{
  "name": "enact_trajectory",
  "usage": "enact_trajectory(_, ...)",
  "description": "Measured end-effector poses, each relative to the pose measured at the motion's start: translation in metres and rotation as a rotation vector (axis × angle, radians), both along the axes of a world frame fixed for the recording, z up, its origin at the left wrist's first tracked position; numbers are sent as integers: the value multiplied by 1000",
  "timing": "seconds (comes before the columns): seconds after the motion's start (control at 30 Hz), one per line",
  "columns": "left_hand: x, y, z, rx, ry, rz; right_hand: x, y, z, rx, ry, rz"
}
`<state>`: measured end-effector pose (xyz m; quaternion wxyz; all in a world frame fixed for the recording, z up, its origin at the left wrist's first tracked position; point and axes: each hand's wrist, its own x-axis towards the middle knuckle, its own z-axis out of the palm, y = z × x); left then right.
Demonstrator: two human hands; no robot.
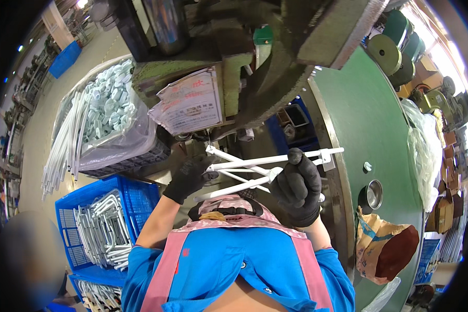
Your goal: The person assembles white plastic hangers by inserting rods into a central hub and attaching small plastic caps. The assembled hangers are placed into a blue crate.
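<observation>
In front of my chest is a white tubular frame, its thin tubes crossing each other. My right hand, in a black glove, is closed around the frame near the crossing, beside a pale plastic fitting. My left hand, also black-gloved, has its curled fingers at the left end of the tubes; the exact grip is partly hidden. The frame's upper left corner lies close under the green machine, where a thin metal pin points down.
A worn paper sheet hangs on the machine. Left stand a lined crate of pale fittings and long white rods, and a blue basket of bent white tubes. The green table at right carries a metal bowl and a paper sack.
</observation>
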<state>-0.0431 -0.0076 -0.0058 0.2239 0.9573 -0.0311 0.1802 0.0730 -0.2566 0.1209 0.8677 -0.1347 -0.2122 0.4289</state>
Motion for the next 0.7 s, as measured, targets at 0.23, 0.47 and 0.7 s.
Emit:
enact_trajectory(0.23, -8, 10, 13, -3, -31, 119, 20, 33, -52, -962, -1489, -579)
enact_trajectory(0.47, 8, 13, 18, 63, -155, 151, 43, 68, -95, -1063, -2046, -603)
enact_trajectory(0.7, 17, 17, 27, 69, -260, 117, 49, 72, -99, -1039, -1989, -644)
